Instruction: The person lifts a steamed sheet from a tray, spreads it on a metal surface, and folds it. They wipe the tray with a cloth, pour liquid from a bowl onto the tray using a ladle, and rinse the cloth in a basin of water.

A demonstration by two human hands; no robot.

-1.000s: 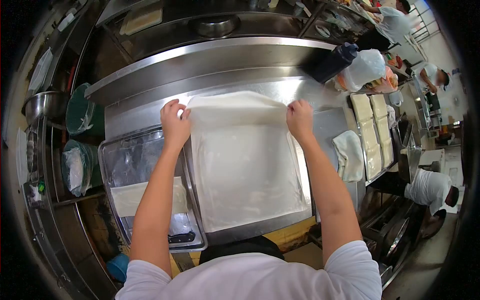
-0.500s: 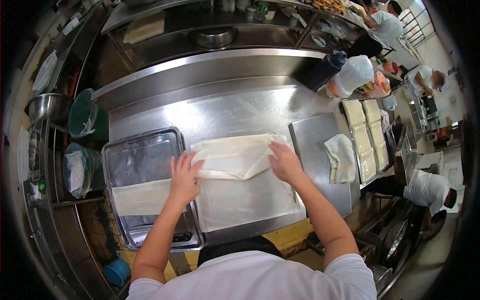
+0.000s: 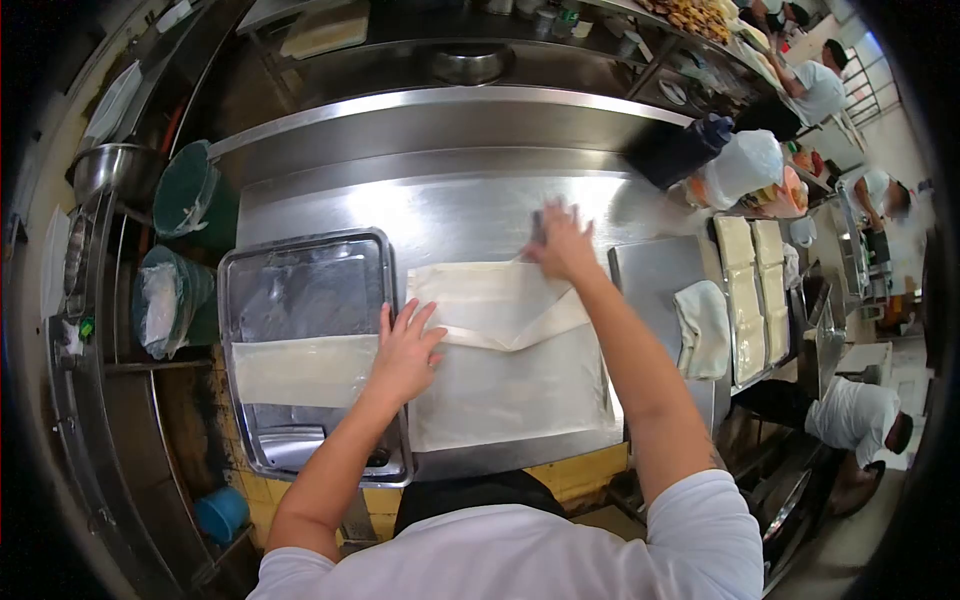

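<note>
A thin pale sheet point(image 3: 510, 390) lies on the steel table, its upper part folded over into a band with a sagging edge. My left hand point(image 3: 408, 352) rests with fingers spread on the left side of that fold. Beyond the sheet's far edge, at its right, my right hand point(image 3: 562, 240) is blurred, its fingers apart. A small dark patch shows beside its fingertips, too smeared to name. To the left, a metal tray point(image 3: 300, 240) holds a folded pale strip point(image 3: 300, 370).
A steel board point(image 3: 650, 262) with a folded cloth point(image 3: 703, 328) is at the right, beside a tray of pale slabs point(image 3: 742, 285). Behind them stand a dark bottle point(image 3: 690, 150) and a white bag point(image 3: 748, 165). Green bins point(image 3: 185, 195) are at the left. Co-workers point(image 3: 850, 415) are at the far right.
My right hand has let go of the fold's right end and moved away past the sheet's far edge. My left hand stays by the fold's left side. The whole view has shifted slightly.
</note>
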